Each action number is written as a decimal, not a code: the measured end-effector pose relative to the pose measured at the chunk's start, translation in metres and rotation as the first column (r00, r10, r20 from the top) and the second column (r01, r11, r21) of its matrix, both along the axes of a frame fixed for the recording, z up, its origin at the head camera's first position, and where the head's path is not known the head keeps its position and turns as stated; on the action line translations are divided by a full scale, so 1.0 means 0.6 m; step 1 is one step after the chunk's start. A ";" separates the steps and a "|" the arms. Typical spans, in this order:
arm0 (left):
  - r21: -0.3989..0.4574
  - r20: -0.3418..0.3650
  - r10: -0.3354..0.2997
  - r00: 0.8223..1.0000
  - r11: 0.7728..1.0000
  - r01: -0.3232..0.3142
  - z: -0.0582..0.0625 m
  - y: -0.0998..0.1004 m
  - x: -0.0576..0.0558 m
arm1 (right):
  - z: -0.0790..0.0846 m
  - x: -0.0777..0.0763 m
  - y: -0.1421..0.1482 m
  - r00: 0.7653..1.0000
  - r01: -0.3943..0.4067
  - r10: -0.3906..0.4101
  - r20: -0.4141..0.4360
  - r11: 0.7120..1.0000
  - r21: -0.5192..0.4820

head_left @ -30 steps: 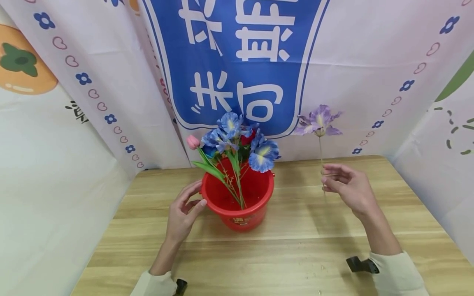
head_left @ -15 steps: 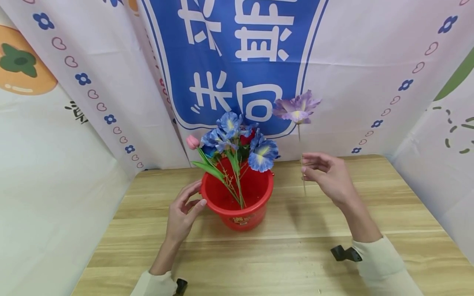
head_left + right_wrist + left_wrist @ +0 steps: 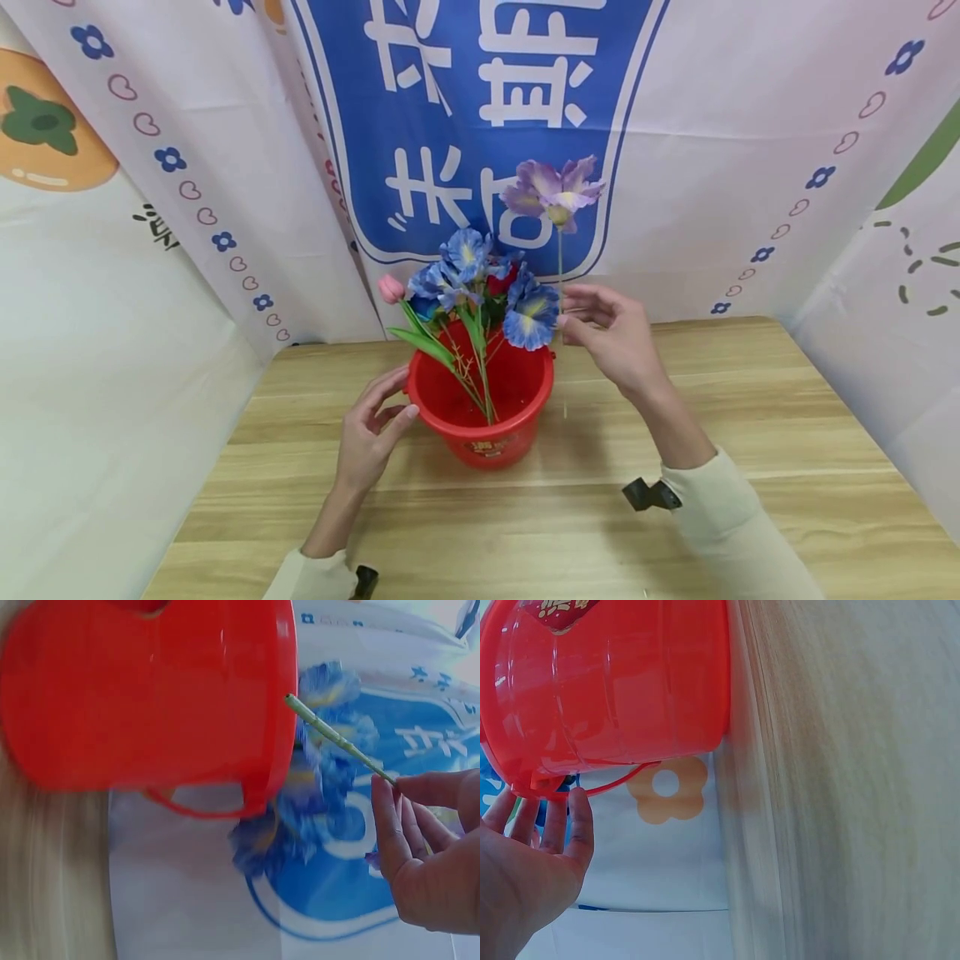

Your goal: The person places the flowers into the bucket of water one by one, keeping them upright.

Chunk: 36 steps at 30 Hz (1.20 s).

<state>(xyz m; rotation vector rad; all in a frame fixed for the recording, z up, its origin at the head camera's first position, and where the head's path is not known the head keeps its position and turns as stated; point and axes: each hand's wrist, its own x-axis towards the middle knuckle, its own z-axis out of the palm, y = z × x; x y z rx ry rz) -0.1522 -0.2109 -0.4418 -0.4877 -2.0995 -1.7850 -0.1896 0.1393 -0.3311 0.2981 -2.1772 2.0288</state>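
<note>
A red bucket (image 3: 489, 450) stands on the table, holding blue irises (image 3: 532, 315), a pink tulip (image 3: 391, 289) and a red flower (image 3: 501, 278). At its left rim rests my left hand (image 3: 367, 442); in the left wrist view the fingers (image 3: 555, 825) reach fairly straight to the rim beside the handle lug. To the right of the bucket my right hand (image 3: 618, 342) pinches the stem of a purple iris (image 3: 555, 196) between thumb and fingertips. That iris is upright, its bloom above the blue ones. In the right wrist view its cut stem end (image 3: 311, 718) overlaps the bucket's rim.
The wooden table (image 3: 300, 492) ends at a white printed cloth backdrop (image 3: 697, 208) with a large blue panel (image 3: 480, 125). The bucket's thin red handle (image 3: 619, 782) hangs down on its far side. Black wrist cameras (image 3: 651, 494) stick out from the sleeves.
My right hand has moved left with the purple iris, from well right of the bucket to close beside its rim, rising slightly. My left hand and the bucket have stayed in place.
</note>
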 end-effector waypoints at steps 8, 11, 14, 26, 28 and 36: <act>-0.012 0.007 0.003 1.000 1.000 -0.003 -0.001 0.000 0.002 | 0.009 -0.018 -0.055 0.999 -0.001 -0.001 -0.043 0.999 -0.051; -0.014 0.005 0.003 1.000 1.000 -0.003 -0.002 0.000 0.002 | 0.012 -0.022 -0.071 0.999 0.007 -0.010 -0.046 0.999 -0.048; -0.012 0.001 -0.001 1.000 1.000 0.001 -0.002 -0.001 0.000 | 0.014 -0.026 -0.084 0.999 0.002 -0.005 -0.046 0.998 -0.055; -0.014 -0.005 -0.003 1.000 1.000 0.003 -0.003 -0.001 0.000 | -0.012 -0.040 -0.128 0.999 0.036 -0.036 0.004 0.999 0.035; -0.013 -0.006 -0.003 1.000 1.000 0.003 -0.003 -0.001 0.000 | -0.016 -0.039 -0.133 0.999 0.046 -0.046 0.000 0.996 0.070; -0.010 -0.005 -0.007 1.000 1.000 0.007 -0.003 -0.003 -0.002 | -0.034 -0.033 -0.146 0.997 0.080 -0.083 0.003 0.963 0.256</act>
